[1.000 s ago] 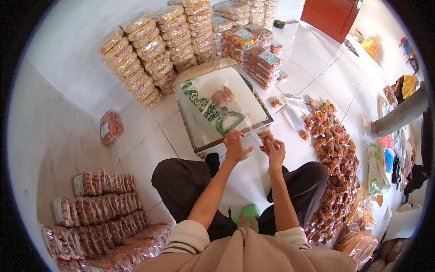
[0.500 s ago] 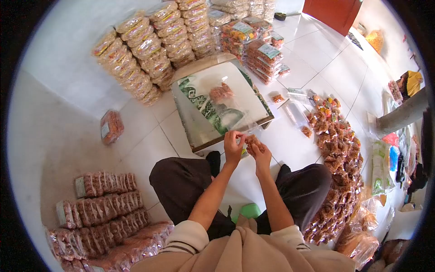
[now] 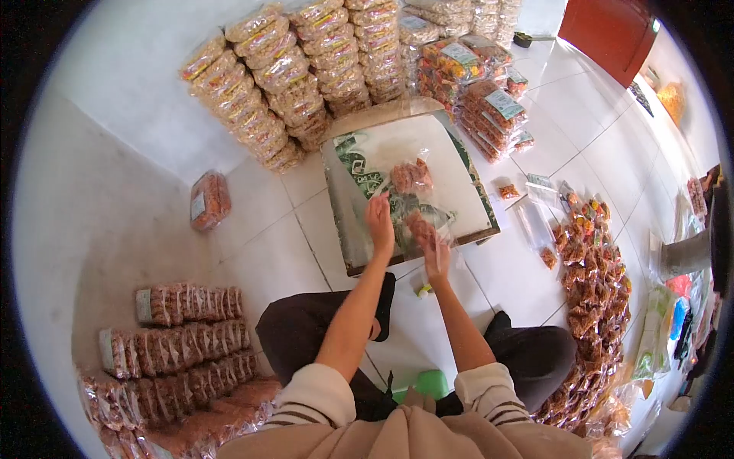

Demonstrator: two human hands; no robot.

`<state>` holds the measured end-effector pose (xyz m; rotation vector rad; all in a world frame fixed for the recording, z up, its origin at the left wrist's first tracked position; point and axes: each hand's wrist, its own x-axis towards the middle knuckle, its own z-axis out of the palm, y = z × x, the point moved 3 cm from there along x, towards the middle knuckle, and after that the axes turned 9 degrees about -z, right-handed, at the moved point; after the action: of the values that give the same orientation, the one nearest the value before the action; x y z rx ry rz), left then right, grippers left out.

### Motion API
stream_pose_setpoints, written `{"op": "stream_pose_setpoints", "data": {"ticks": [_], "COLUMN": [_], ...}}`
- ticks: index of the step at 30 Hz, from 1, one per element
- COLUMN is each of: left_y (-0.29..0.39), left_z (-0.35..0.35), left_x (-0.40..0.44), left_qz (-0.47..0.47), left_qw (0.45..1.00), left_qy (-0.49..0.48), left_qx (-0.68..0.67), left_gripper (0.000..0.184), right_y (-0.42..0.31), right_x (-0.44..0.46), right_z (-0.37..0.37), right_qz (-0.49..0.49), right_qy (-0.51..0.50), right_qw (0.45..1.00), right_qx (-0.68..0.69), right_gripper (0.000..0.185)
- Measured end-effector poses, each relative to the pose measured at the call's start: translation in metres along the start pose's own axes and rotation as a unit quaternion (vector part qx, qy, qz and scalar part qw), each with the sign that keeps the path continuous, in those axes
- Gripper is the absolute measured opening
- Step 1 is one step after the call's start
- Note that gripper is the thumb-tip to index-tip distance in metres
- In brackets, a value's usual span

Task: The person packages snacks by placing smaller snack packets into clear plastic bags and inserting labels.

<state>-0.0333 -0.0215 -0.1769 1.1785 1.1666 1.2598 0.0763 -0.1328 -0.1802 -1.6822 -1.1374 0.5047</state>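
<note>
Head view: so we've got someone sitting cross-legged in dark trousers (image 3: 298, 325) on a white tiled floor (image 3: 267, 256), working at a low square table with a whitish top, green patterned patches and a worn wooden edge (image 3: 451, 187). The left hand (image 3: 380, 222) is over the near left part of the tabletop, fingers pretty much straight and open, and I can't see anything in it. The right hand (image 3: 437, 256) is at the near edge, fingers up against a clear plastic bag of reddish-brown snacks (image 3: 420, 229). Can't really tell if they're pinching it or just touching it. That bag is over the near part of the tabletop, and just beyond it a second clear bag of reddish-brown pieces (image 3: 411, 177) lies on the table.

Beyond the table there are tall stacks of pale bagged snacks (image 3: 267, 92) by the wall, plus shorter stacks of labelled reddish packs (image 3: 493, 115) to the right of them. A single reddish pack with a white label (image 3: 209, 200) sits on the floor off to the left, with rows of similar packs (image 3: 180, 344) lower down. Over on the right, a small orange packet (image 3: 507, 191) lies near a long heap of little brown snack bags (image 3: 592, 306).
</note>
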Motion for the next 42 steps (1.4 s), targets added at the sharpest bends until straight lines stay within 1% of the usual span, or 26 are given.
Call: {"op": "stream_pose_setpoints", "data": {"ticks": [1,2,3,4,5,6,7,8,9,12,16,17,18,20,22,24,25,26,28,30,31,33,34,36,40,42], "left_y": [0.0,-0.002,-0.004,-0.008,-0.012,-0.017,-0.02,-0.022,-0.024,-0.024,-0.024,-0.027,-0.021,-0.009,-0.011,-0.01,-0.012,-0.014,-0.018,-0.011,-0.008,-0.005,-0.003,0.0,-0.01,-0.014], "left_z": [0.005,0.011,0.015,0.019,0.023,0.023,0.024,0.026,0.026,0.032,0.034,0.034,0.035,0.035,0.033,0.03,0.029,0.027,0.023,0.022,0.02,0.019,0.018,0.015,0.009,0.009], "left_x": [0.02,0.033,0.041,0.047,0.05,0.051,0.051,0.05,0.048,0.04,0.032,0.034,0.033,0.03,0.033,0.038,0.037,0.035,0.031,0.027,0.026,0.024,0.022,0.019,0.019,0.026], "left_qz": [-0.069,-0.137,-0.141,-0.179,-0.216,-0.22,-0.208,-0.195,-0.189,-0.2,-0.175,-0.171,-0.171,-0.162,-0.162,-0.109,-0.11,-0.104,-0.1,-0.001,-0.002,-0.046,-0.047,-0.067,-0.101,0.03], "left_qw": [0.997,0.987,0.987,0.98,0.97,0.969,0.971,0.972,0.978,0.974,0.982,0.98,0.98,0.984,0.983,0.992,0.992,0.988,0.978,0.975,0.975,0.971,0.97,0.973,0.96,0.982], "left_qy": [-0.04,-0.08,-0.078,-0.086,-0.092,-0.089,-0.095,-0.1,-0.066,-0.043,-0.06,-0.087,-0.085,-0.069,-0.08,-0.031,-0.031,-0.025,-0.017,0.015,0.016,-0.013,-0.012,-0.054,-0.079,-0.052], "left_qx": [0.006,0.011,0.011,-0.028,-0.066,-0.064,-0.072,-0.08,-0.049,-0.093,-0.045,-0.054,-0.053,-0.03,-0.027,0.048,0.047,0.115,0.182,0.22,0.221,0.236,0.237,0.215,0.251,0.178], "left_gripper": [0.041,0.044,0.044,0.045,0.046,0.046,0.045,0.044,0.043,0.044,0.055,0.062,0.062,0.063,0.061,0.052,0.052,0.048,0.044,0.04,0.04,0.04,0.04,0.042,0.043,0.045], "right_y": [-0.004,-0.01,-0.01,-0.002,0.004,-0.001,-0.003,-0.006,-0.01,-0.018,-0.023,-0.029,-0.032,-0.025,-0.017,-0.014,-0.017,-0.02,-0.019,-0.013,-0.01,0.003,0.008,0.012,0.007,0.004], "right_x": [0.005,0.01,0.014,0.02,0.027,0.034,0.039,0.044,0.048,0.055,0.07,0.075,0.079,0.088,0.09,0.092,0.09,0.087,0.085,0.083,0.083,0.086,0.09,0.1,0.106,0.107], "right_z": [0.001,0.004,0.008,0.017,0.026,0.031,0.033,0.033,0.034,0.042,0.043,0.042,0.042,0.051,0.056,0.06,0.059,0.058,0.062,0.064,0.068,0.074,0.078,0.085,0.087,0.086], "right_qz": [0.002,-0.011,-0.024,-0.021,-0.046,-0.071,-0.068,-0.074,-0.079,-0.04,-0.005,-0.076,-0.146,-0.157,-0.168,-0.131,-0.131,-0.127,-0.12,-0.109,-0.108,-0.057,-0.057,-0.05,-0.037,-0.048], "right_qy": [-0.003,0.001,0.006,0.003,0.022,0.042,0.039,0.03,0.02,0.012,-0.005,0.027,0.059,0.078,0.097,0.033,0.032,0.044,0.053,0.107,0.106,0.128,0.126,0.09,0.085,0.038], "right_qw": [1.0,0.998,0.993,0.994,0.989,0.982,0.982,0.989,0.994,0.995,0.996,0.992,0.982,0.98,0.977,0.988,0.988,0.987,0.985,0.981,0.982,0.984,0.984,0.991,0.993,0.997], "right_qx": [-0.002,0.054,0.111,0.111,0.139,0.169,0.17,0.121,0.072,0.089,0.09,0.097,0.104,0.096,0.086,0.073,0.072,0.092,0.113,0.116,0.116,0.107,0.108,0.081,0.071,0.052], "right_gripper": [0.034,0.033,0.032,0.032,0.031,0.03,0.03,0.031,0.032,0.035,0.036,0.035,0.034,0.031,0.029,0.027,0.027,0.025,0.023,0.015,0.015,0.008,0.008,0.008,0.007,0.016]}}
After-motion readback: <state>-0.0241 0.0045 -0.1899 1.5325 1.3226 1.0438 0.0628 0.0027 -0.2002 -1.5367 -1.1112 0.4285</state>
